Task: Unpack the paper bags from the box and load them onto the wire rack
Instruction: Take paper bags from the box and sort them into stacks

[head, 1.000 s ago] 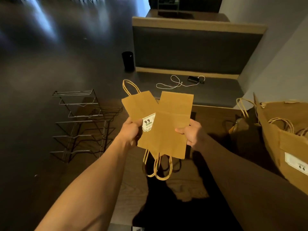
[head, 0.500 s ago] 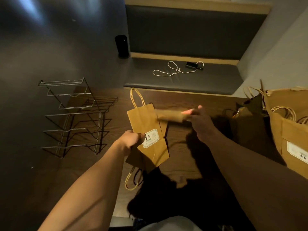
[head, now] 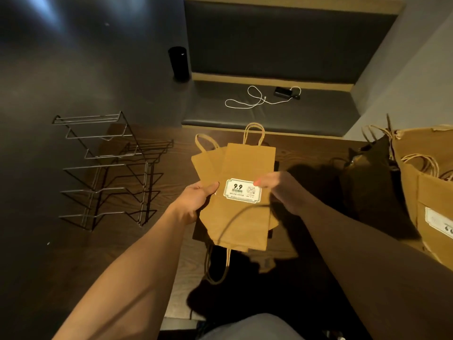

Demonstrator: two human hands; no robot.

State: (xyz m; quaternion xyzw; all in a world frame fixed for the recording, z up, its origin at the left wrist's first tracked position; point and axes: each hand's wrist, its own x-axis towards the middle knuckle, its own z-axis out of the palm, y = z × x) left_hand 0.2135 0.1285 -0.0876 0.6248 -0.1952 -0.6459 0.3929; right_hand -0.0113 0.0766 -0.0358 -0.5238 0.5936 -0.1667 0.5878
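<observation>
Flat brown paper bags (head: pixel 247 165) with twisted handles are fanned out above the wooden table (head: pixel 306 153). The top one carries a white "9.9" label. My left hand (head: pixel 196 196) grips the stack at its left edge, thumb on top. My right hand (head: pixel 277 186) holds the right edge, beside the label. One bag's handles hang below the stack toward me. The empty tiered wire rack (head: pixel 105 168) stands on the table to the left. At the right edge stands an open brown box (head: pixel 411 177) with more bags upright inside.
A dark bag (head: pixel 367 173) leans against the box. Beyond the table runs a dark bench seat (head: pixel 269 114) with a white cable (head: pixel 255 100) and a small black device. A black cylinder (head: pixel 178 63) stands on the floor by the bench.
My right hand turned its bag over and laid it label-up on the bag in my left hand. Both hands now hold the fanned stack together.
</observation>
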